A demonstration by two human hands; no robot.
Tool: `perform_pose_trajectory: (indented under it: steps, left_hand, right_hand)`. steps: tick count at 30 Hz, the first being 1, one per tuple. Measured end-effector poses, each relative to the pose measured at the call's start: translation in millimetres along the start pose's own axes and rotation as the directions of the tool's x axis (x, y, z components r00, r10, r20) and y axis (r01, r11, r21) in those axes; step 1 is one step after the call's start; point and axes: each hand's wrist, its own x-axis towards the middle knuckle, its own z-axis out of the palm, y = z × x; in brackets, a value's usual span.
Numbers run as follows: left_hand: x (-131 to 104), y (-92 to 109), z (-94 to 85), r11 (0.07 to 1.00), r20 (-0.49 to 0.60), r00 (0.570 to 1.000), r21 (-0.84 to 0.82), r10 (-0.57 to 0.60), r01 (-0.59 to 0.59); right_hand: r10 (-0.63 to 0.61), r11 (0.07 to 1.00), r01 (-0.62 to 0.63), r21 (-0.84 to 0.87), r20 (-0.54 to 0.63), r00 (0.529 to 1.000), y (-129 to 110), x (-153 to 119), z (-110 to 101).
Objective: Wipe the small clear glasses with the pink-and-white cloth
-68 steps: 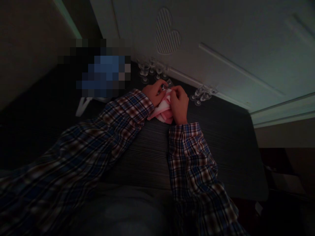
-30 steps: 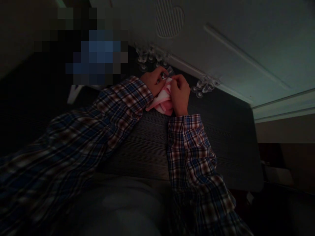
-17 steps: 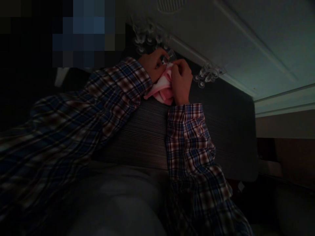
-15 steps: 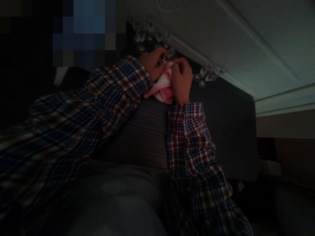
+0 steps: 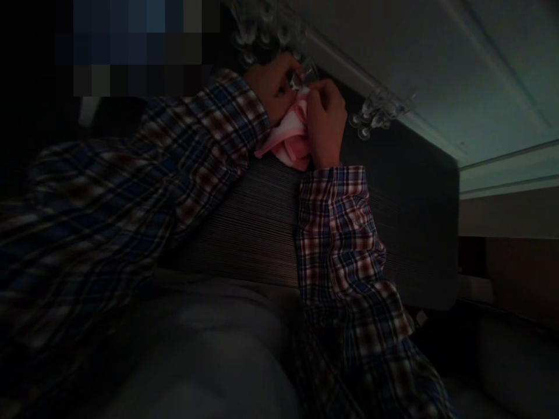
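A: ok what have you got, starting from the left?

B: Pretty dark on my end tbh. I see a pale slanted thing (image 5: 89,110) over toward the left side of the tabletop (image 5: 257,215), too dim to name. Then a plaid sleeve (image 5: 144,180), and past it a bunch of stemmed glasses (image 5: 264,38) standing by the far edge.

A: And the left hand?

B: The left hand (image 5: 271,87) is just in front of those, near the far edge, fingers curled around a clear glass (image 5: 309,72). I can't make out much of the glass, just a bit poking out between the two hands.

A: Cloth?

B: Yep, a pink-and-white cloth (image 5: 286,131), bunched up between the hands, against the glass, with loose folds hanging toward the near edge. The right hand (image 5: 326,119) is pinching it, thumb and fingers together.

A: Anything further right?

B: A second bunch of glasses (image 5: 378,113) along the far edge, toward the far right corner, right by a white panel (image 5: 419,64).
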Motion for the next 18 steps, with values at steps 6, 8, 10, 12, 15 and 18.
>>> perform_pose_trajectory:
  steps: [6,8,10,12,15,18]
  left_hand:
    - [0.8,-0.7,-0.9,1.0,-0.014,1.0,0.007,0.012,-0.012]
    - [1.3,-1.0,-0.6,1.0,-0.014,1.0,0.008,0.006,-0.006]
    - [1.4,-0.9,-0.2,1.0,-0.017,1.0,0.008,-0.007,0.007]
    - [1.2,-0.9,0.3,1.0,-0.008,1.0,0.0,-0.017,0.017]
    - [1.2,-2.6,1.7,1.0,-0.004,1.0,-0.014,-0.012,0.012]
    - [2.5,-6.4,3.8,1.0,-0.013,1.0,-0.022,-0.003,0.003]
  right_hand:
    - [0.053,0.999,-0.054,0.005,0.041,0.998,-1.0,1.6,0.2]
    - [0.047,0.999,-0.047,0.01,0.026,0.999,-1.2,1.8,0.6]
    - [0.039,0.999,-0.039,0.011,0.016,0.999,-1.3,1.6,0.7]
    - [0.04,0.999,-0.04,0.009,0.022,0.999,-1.5,1.0,0.3]
    - [0.042,0.999,-0.042,0.006,0.018,0.999,-2.0,-0.7,-0.5]
    - [0.029,0.999,-0.03,0.028,0.01,1.0,-2.7,-2.9,-1.0]
